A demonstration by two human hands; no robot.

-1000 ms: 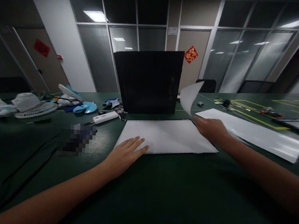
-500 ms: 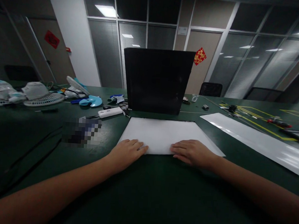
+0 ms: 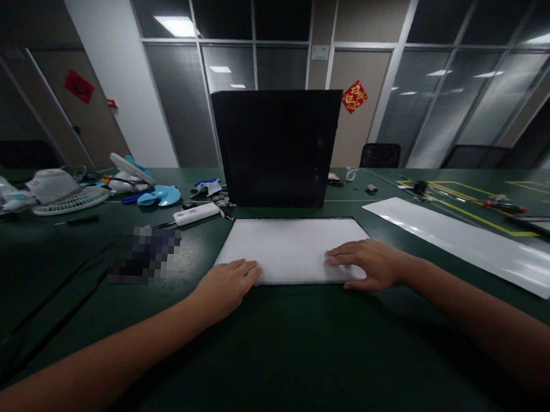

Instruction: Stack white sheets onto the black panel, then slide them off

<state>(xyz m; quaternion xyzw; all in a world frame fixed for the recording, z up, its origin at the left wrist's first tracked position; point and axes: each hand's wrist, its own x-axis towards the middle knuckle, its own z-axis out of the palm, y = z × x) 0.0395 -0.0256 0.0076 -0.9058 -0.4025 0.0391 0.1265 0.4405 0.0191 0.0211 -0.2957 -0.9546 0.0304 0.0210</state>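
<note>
A white sheet (image 3: 296, 242) lies flat on the green table, with a thin dark edge showing along its far side. My left hand (image 3: 228, 285) rests open on its near left corner, fingers flat. Farther right, my right hand (image 3: 372, 263) is open over the right part of the sheet, thumb apart from the fingers near the front edge. Whether its fingertips press on the sheet or hover just above, I cannot tell. Behind the sheet stands a large black panel (image 3: 276, 146), upright.
Another long white sheet (image 3: 465, 244) lies to the right. On the left are a white bar-shaped device (image 3: 196, 214), a blurred-out item with a strap (image 3: 147, 253), blue fan blades (image 3: 159, 195) and white fan parts (image 3: 53, 185). A red-handled tool (image 3: 505, 206) lies far right.
My right hand has slid right and away from me across the sheet, its thumb spreading out. My left hand stays at the near left corner. The view has turned right and tilted slightly.
</note>
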